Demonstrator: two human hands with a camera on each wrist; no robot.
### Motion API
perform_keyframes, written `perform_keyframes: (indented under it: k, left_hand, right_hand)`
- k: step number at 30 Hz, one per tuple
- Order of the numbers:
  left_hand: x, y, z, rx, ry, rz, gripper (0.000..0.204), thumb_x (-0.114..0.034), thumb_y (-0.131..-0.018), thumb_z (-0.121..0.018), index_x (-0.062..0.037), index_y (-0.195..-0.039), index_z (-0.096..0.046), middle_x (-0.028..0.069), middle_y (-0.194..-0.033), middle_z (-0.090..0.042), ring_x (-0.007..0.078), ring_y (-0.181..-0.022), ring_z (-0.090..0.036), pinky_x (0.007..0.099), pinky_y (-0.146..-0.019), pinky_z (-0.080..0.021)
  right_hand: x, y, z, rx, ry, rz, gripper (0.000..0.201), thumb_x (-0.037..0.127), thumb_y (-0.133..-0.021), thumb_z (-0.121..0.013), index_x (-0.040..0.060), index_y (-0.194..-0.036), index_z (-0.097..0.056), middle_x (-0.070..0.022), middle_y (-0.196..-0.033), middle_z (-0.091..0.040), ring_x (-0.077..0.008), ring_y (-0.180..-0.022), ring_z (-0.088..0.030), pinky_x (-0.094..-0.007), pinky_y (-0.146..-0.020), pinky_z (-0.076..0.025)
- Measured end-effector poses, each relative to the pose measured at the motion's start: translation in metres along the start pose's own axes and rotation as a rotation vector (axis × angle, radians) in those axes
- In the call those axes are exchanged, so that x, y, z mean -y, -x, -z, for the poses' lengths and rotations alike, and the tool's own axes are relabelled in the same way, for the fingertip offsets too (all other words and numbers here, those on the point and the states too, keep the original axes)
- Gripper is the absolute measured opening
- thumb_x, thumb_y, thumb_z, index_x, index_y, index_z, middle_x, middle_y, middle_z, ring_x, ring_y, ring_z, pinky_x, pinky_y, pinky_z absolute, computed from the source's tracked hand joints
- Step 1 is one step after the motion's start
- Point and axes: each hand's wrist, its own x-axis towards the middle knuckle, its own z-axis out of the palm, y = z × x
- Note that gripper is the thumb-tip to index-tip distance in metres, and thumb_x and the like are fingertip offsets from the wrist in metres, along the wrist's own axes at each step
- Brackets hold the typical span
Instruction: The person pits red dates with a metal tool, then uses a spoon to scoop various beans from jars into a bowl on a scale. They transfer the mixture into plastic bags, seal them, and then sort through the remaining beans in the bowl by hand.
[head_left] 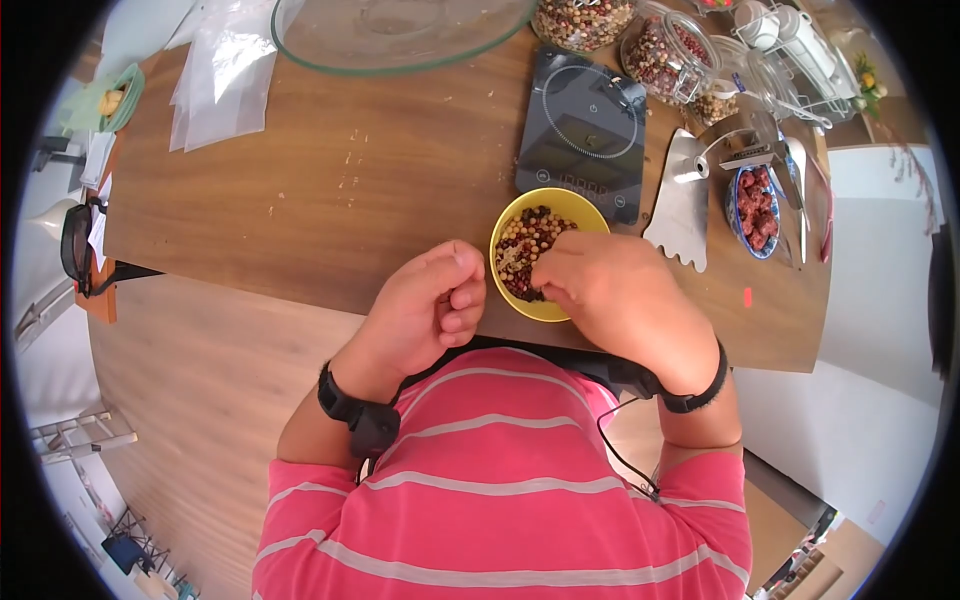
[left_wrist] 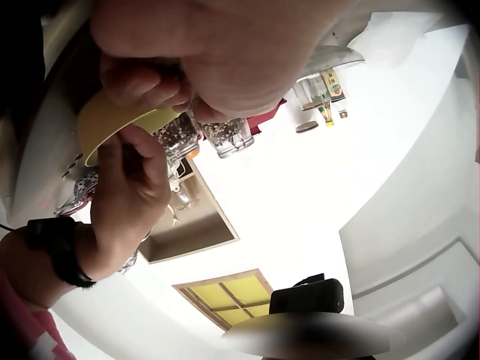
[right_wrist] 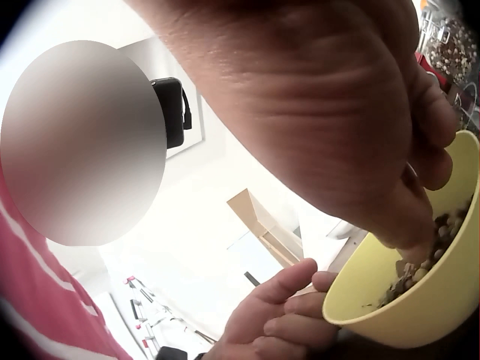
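A yellow bowl (head_left: 560,205) of mixed red, dark and pale beans (head_left: 530,240) stands near the front edge of the wooden table (head_left: 300,200). My right hand (head_left: 552,283) reaches over the bowl's near rim, and its bunched fingertips (right_wrist: 409,244) dip into the beans and pinch at them. My left hand (head_left: 455,295) is a curled fist just left of the bowl. In the right wrist view its knuckles (right_wrist: 289,319) touch the bowl's outer wall (right_wrist: 405,307). Whether anything lies inside the fist is hidden. The left wrist view shows the bowl (left_wrist: 112,124) from below.
A black digital scale (head_left: 585,135) lies just behind the bowl. A metal scoop (head_left: 680,205) and a small blue bowl of red beans (head_left: 755,205) sit to the right. Jars of beans (head_left: 665,50) and a large glass bowl (head_left: 400,30) stand at the back, plastic bags (head_left: 220,80) at the left.
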Motion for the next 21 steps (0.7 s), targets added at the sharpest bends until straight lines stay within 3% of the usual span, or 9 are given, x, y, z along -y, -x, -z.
perform_keyframes:
  k: [2, 4, 8, 14, 16, 21]
  left_hand:
    - [0.002, 0.002, -0.004, -0.014, -0.054, 0.042, 0.022, -0.031, -0.106, -0.057, -0.0111, -0.096, -0.053, -0.0030, -0.075, -0.043, 0.0065, -0.058, -0.036, 0.0215, -0.048, -0.031]
    - [0.004, 0.002, -0.006, -0.023, -0.102, 0.090, 0.021, -0.030, -0.106, -0.057, -0.0116, -0.096, -0.052, -0.0030, -0.074, -0.043, 0.0063, -0.058, -0.036, 0.0215, -0.048, -0.031]
    - [0.011, 0.001, -0.015, -0.056, -0.199, 0.171, 0.018, -0.027, -0.108, -0.056, -0.0122, -0.100, -0.050, -0.0027, -0.075, -0.044, 0.0061, -0.059, -0.037, 0.0216, -0.050, -0.032]
    - [0.021, -0.003, -0.018, -0.126, -0.204, 0.085, 0.016, -0.026, -0.108, -0.056, -0.0123, -0.102, -0.051, -0.0015, -0.081, -0.048, 0.0075, -0.063, -0.042, 0.0232, -0.052, -0.035]
    - [0.022, -0.005, -0.021, -0.130, -0.190, 0.082, 0.016, -0.026, -0.108, -0.056, -0.0125, -0.102, -0.051, -0.0012, -0.082, -0.049, 0.0079, -0.063, -0.043, 0.0236, -0.053, -0.035]
    - [0.025, -0.008, -0.023, -0.144, -0.158, 0.066, 0.015, -0.026, -0.108, -0.055, -0.0130, -0.103, -0.051, -0.0004, -0.083, -0.051, 0.0088, -0.064, -0.045, 0.0241, -0.054, -0.036]
  right_hand:
    - [-0.001, 0.000, -0.006, 0.067, -0.057, 0.048, 0.015, 0.005, -0.079, -0.068, 0.0063, -0.093, -0.071, -0.0110, -0.086, -0.068, -0.0346, -0.085, -0.070, -0.0464, -0.071, -0.055]
    - [-0.003, -0.003, -0.012, 0.194, 0.035, 0.055, 0.016, 0.009, -0.085, -0.069, 0.0113, -0.099, -0.076, -0.0087, -0.090, -0.071, -0.0318, -0.086, -0.071, -0.0445, -0.073, -0.055]
    - [-0.004, -0.009, -0.013, 0.225, -0.001, 0.057, 0.017, 0.009, -0.085, -0.068, 0.0104, -0.100, -0.077, -0.0097, -0.094, -0.073, -0.0320, -0.089, -0.071, -0.0441, -0.076, -0.056]
    - [-0.010, -0.011, -0.003, 0.337, -0.138, -0.005, 0.019, 0.006, -0.086, -0.067, 0.0079, -0.103, -0.076, -0.0126, -0.093, -0.074, -0.0340, -0.090, -0.071, -0.0444, -0.075, -0.055]
    - [-0.011, -0.012, 0.004, 0.386, -0.298, -0.050, 0.023, 0.003, -0.085, -0.068, 0.0081, -0.106, -0.074, -0.0133, -0.090, -0.074, -0.0351, -0.089, -0.070, -0.0441, -0.074, -0.054]
    - [-0.020, -0.009, 0.001, 0.397, -0.375, -0.052, 0.024, 0.001, -0.085, -0.067, 0.0074, -0.108, -0.073, -0.0143, -0.091, -0.073, -0.0347, -0.088, -0.070, -0.0427, -0.073, -0.053]
